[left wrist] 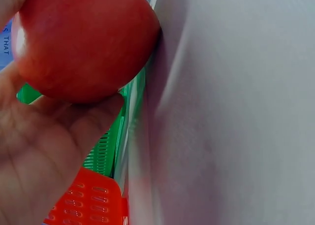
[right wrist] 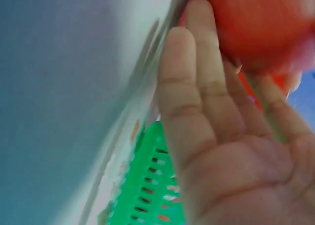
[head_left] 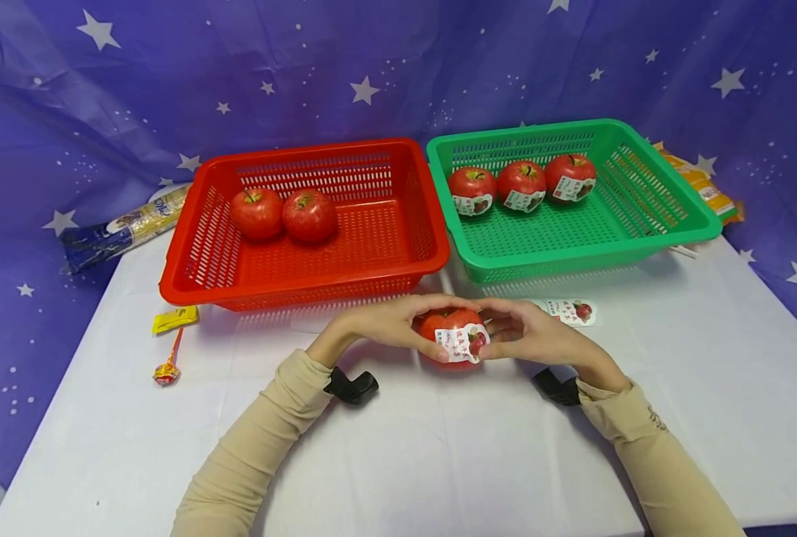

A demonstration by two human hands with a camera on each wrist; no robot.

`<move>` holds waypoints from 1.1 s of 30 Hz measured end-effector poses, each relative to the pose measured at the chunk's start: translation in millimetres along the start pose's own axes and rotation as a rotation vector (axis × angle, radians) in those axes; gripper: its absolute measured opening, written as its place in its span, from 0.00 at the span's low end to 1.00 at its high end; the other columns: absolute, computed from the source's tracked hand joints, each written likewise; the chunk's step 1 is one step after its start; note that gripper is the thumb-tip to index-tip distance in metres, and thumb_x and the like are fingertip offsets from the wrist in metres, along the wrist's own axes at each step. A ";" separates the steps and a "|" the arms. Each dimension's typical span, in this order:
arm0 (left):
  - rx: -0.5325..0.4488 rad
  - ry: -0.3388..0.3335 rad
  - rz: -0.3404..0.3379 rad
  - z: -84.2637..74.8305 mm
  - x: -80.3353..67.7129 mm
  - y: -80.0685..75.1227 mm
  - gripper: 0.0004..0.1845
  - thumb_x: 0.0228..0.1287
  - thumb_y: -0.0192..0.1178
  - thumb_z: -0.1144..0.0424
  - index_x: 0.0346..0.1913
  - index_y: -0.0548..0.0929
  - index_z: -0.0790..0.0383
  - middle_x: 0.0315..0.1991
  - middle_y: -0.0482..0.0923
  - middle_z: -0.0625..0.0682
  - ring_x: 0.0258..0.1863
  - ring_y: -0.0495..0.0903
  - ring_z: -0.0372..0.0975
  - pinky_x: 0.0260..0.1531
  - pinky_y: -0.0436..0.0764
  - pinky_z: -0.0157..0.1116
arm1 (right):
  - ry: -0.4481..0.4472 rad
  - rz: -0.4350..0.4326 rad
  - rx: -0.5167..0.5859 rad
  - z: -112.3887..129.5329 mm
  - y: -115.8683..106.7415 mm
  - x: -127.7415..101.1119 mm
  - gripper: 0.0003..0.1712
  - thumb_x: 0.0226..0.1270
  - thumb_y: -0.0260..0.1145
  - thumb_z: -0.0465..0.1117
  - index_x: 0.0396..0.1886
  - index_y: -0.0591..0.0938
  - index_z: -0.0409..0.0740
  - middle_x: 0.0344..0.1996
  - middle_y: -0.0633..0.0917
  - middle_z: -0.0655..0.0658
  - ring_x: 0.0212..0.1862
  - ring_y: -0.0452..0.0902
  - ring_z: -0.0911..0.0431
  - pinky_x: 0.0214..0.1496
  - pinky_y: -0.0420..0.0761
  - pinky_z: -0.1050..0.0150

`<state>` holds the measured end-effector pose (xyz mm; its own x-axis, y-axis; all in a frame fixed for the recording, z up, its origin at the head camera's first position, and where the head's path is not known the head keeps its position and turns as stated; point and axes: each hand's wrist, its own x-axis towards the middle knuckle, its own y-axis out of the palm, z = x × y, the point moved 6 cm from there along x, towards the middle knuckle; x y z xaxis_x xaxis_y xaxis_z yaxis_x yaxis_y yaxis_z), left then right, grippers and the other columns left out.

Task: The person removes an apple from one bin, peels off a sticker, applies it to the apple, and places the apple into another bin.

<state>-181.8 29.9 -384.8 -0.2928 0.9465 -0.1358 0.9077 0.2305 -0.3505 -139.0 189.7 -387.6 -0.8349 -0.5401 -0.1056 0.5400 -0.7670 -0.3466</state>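
Both hands meet low over the white worktop (head_left: 438,462), forearms angled inward. The left hand (head_left: 385,324) and right hand (head_left: 528,335) together grasp a labelled apple (head_left: 453,335) between curled fingers, just before the baskets. Two bare apples (head_left: 282,213) sit in the red basket (head_left: 398,261); three labelled apples (head_left: 522,185) line the green basket (head_left: 680,224).
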 end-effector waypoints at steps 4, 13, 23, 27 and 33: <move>-0.043 0.038 0.070 -1.0 -1.2 4.0 0.39 0.58 0.68 0.65 0.72 0.64 0.54 0.65 0.69 0.48 0.58 0.72 0.35 0.60 0.72 0.33 | -0.003 0.046 0.028 -1.1 -0.5 -2.9 0.37 0.53 0.73 0.30 0.63 0.69 0.30 0.53 0.80 0.34 0.49 0.81 0.60 0.53 0.81 0.65; -0.014 0.089 0.120 -7.7 -3.3 7.1 0.39 0.57 0.69 0.65 0.71 0.64 0.55 0.65 0.70 0.50 0.60 0.69 0.34 0.61 0.72 0.33 | -0.038 0.085 0.124 5.6 1.3 -0.7 0.29 0.56 0.70 0.29 0.58 0.71 0.30 0.51 0.81 0.46 0.52 0.81 0.57 0.55 0.80 0.64; 0.235 0.032 0.080 -20.7 -4.9 10.0 0.44 0.52 0.72 0.55 0.72 0.63 0.47 0.71 0.61 0.48 0.63 0.67 0.36 0.59 0.71 0.32 | -0.124 0.199 0.284 13.9 13.1 -2.3 0.36 0.57 0.63 0.23 0.66 0.64 0.35 0.61 0.72 0.51 0.63 0.70 0.62 0.64 0.73 0.65; 0.380 -0.006 0.063 -27.9 -5.1 9.1 0.43 0.53 0.71 0.51 0.72 0.64 0.47 0.72 0.58 0.50 0.67 0.63 0.40 0.62 0.69 0.37 | -0.055 0.064 -0.025 19.4 22.2 3.3 0.49 0.49 0.78 0.42 0.69 0.63 0.51 0.62 0.71 0.54 0.62 0.69 0.63 0.63 0.73 0.63; 0.462 0.066 -0.044 -64.4 -7.1 -11.3 0.34 0.55 0.70 0.51 0.66 0.73 0.52 0.66 0.70 0.49 0.64 0.69 0.39 0.63 0.69 0.36 | -0.056 -0.024 -0.303 27.2 26.1 4.4 0.54 0.34 0.84 0.48 0.65 0.68 0.52 0.60 0.74 0.51 0.59 0.72 0.55 0.59 0.76 0.56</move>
<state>-170.6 35.1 -320.2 -0.2945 0.9539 -0.0576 0.6615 0.1600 -0.7327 -125.7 157.9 -371.8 -0.8354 -0.5478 -0.0454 0.4569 -0.6460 -0.6115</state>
